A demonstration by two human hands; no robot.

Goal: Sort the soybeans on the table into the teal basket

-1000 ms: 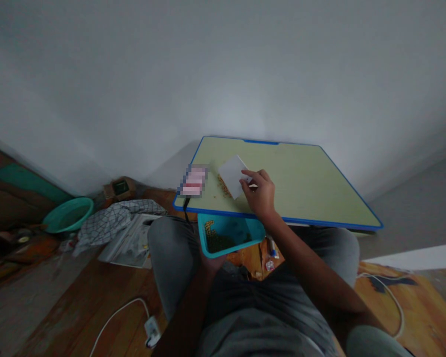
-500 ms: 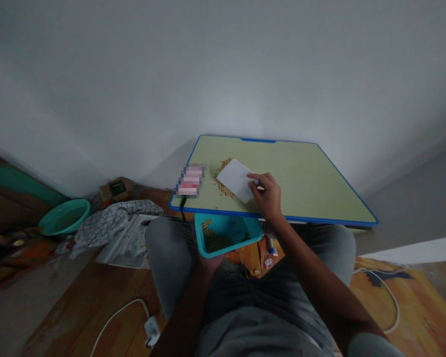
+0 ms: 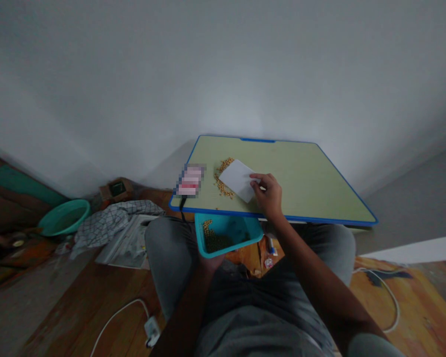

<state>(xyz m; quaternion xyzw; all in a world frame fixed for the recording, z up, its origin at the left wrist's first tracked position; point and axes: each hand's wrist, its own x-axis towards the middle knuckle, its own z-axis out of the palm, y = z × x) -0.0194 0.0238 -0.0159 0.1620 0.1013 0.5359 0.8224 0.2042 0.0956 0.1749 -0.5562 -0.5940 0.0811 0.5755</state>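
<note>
My right hand (image 3: pixel 268 195) pinches the right corner of a white card (image 3: pixel 238 179), held low over the table. Along the card's left side lie loose yellowish beans (image 3: pixel 220 187) on the pale green tabletop (image 3: pixel 301 181); whether any are under the card is hidden. Below the table's front edge, my left hand (image 3: pixel 211 262) grips a turquoise plastic tub (image 3: pixel 230 249) from underneath, its fingers mostly out of sight. Beans (image 3: pixel 212 239) sit in the tub's left part, and its far rim is close to the table edge.
A blurred-out pinkish item (image 3: pixel 191 180) with a black strap rests on the table's left side. On the floor to the left are a green basin (image 3: pixel 65 217), a checked cloth (image 3: pixel 104 225) and a small cardboard box (image 3: pixel 117 189). A white power strip (image 3: pixel 152 330) lies by my left leg.
The card and my right hand have shifted slightly to the right, and more beans show along the card's left edge. The tub and my left hand look unmoved.
</note>
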